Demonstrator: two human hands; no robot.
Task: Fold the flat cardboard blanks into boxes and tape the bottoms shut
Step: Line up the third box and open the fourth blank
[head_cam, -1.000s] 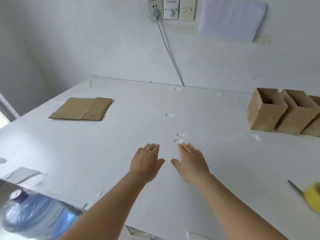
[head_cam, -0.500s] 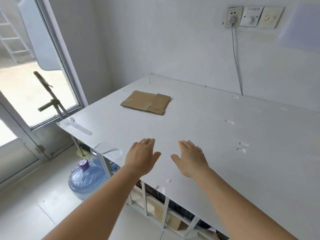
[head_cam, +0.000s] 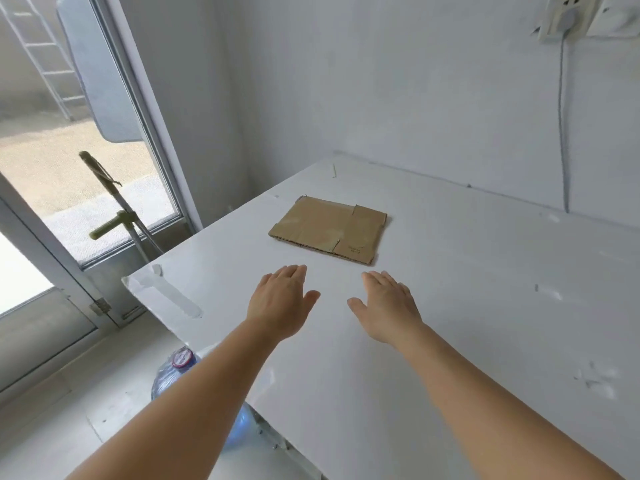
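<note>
While both bare forearms stretch out from the bottom edge over the white table [head_cam: 485,306], the left hand [head_cam: 280,303] and the right hand [head_cam: 386,306] hover palm down side by side, a small gap between the thumbs. Each is spread flat with fingers straight and close together, and neither has hold of anything. Below the table's near left edge, on the floor, stands a blue water jug [head_cam: 173,379] with a capped neck; it is partly hidden by the left forearm and the tabletop, and how full it is cannot be told. A strip of clear tape [head_cam: 173,296] lies across the table's left corner. Just beyond the fingertips, apart from them, a stack of flat cardboard blanks [head_cam: 329,228] lies on the tabletop, unfolded. Farther left, a green-handled mop [head_cam: 114,206] leans by the glass door [head_cam: 69,168]. On the far wall a grey cable [head_cam: 562,133] hangs from a wall socket [head_cam: 562,19].
</note>
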